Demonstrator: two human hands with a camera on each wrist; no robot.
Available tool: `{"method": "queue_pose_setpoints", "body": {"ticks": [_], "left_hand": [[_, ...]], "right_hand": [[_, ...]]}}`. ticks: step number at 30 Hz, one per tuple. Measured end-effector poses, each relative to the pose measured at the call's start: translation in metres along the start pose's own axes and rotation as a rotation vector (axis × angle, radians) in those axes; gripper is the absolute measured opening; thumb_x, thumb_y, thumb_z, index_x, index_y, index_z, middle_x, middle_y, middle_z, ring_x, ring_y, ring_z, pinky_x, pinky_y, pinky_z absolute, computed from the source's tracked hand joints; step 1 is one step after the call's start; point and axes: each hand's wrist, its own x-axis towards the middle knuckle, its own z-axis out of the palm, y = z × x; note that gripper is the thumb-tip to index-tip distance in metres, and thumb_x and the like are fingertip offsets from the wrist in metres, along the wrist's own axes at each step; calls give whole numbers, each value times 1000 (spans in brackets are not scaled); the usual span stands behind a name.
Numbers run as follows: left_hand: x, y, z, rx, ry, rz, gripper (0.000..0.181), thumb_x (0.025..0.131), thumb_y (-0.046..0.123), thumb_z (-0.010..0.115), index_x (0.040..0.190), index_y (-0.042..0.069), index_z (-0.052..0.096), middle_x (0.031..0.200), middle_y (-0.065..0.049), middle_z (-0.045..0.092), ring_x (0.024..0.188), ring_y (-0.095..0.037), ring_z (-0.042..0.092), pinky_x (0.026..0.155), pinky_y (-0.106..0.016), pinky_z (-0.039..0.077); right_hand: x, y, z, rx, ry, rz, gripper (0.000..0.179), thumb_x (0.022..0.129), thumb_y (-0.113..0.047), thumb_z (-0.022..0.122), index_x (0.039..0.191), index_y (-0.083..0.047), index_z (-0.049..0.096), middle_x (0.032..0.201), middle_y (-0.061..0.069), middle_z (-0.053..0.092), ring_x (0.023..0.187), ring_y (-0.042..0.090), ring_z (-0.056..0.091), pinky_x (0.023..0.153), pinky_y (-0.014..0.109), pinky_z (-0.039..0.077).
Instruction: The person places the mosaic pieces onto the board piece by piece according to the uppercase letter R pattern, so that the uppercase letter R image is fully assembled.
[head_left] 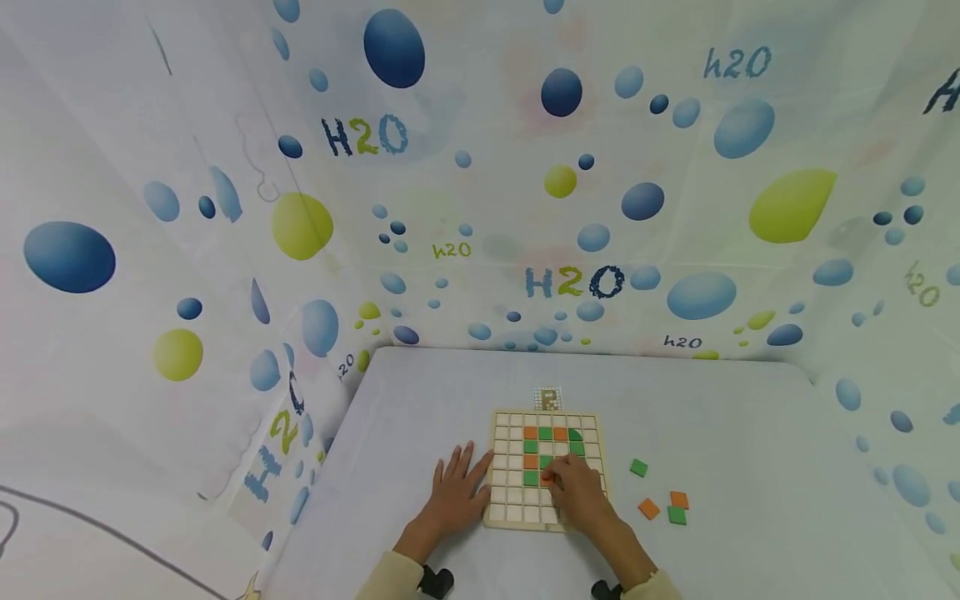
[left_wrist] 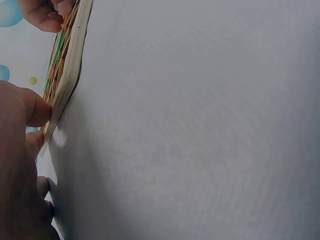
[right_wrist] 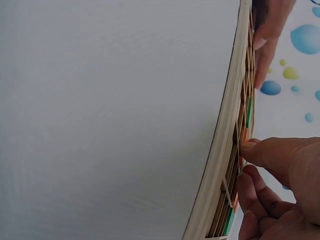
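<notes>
Right hand (head_left: 582, 493): thumb and fingertips together, pinching an orange tile (head_left: 543, 481) at a board cell. Left hand (head_left: 454, 495): fingers apart and straight, resting at the left side of the board (head_left: 508, 511). Board lies flat on the tabletop (head_left: 420, 400), well short of the far edge, roughly midway between left and right edges. Loose tiles (head_left: 677, 516) lie flat between board and the tabletop's right edge

Handling, judged by look: tile light, thin, stiff, probably smooth, not very fragile; take it by two opposite edges, face up, so it can drop between the ridges. Board looks like stiff wood, fairly light, could slide on the smooth cover; hold by its outer rim

Hard to see: held tile mostly under the right fingers; cells beneath that hand covered, exact seating can't tell. Card (head_left: 548, 399) at the board's far side too small to read fully. Tabletop's near edge cut off. Both wrist views catch the board only edge-on
</notes>
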Motion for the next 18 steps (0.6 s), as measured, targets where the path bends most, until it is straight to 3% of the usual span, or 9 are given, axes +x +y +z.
{"method": "queue_pose_setpoints", "body": {"ticks": [3, 8, 13, 18], "left_hand": [[0, -1, 0, -1, 0, 1, 57, 109, 33, 47, 163, 19, 41, 173, -20, 25, 161, -47, 17, 122, -73, 11], [2, -2, 1, 0, -1, 0, 57, 108, 34, 47, 163, 19, 42, 173, -20, 25, 161, -47, 17, 122, -73, 12], [2, -5, 3, 9, -6, 6, 57, 108, 35, 46, 163, 19, 42, 173, -20, 26, 160, -46, 18, 122, -73, 13], [2, -4, 2, 20, -1, 1, 57, 109, 34, 47, 163, 19, 42, 173, -20, 26, 160, -47, 18, 122, -73, 13]], "right_hand": [[-1, 1, 0, 0, -1, 0, 11, 91, -7, 81, 96, -17, 76, 101, -2, 64, 95, 20, 65, 79, 45, 43], [-3, 10, -6, 71, -4, 12, 11, 93, -7, 78, 101, -14, 78, 107, 1, 69, 94, 18, 66, 83, 46, 52], [-4, 28, -25, 96, 37, 121, 16, 93, -7, 77, 110, -9, 76, 107, 8, 66, 101, 27, 66, 86, 51, 54], [-2, 54, -49, -14, 94, 261, 34, 94, -9, 75, 126, 1, 69, 128, 28, 60, 118, 48, 60, 92, 63, 51]]}}
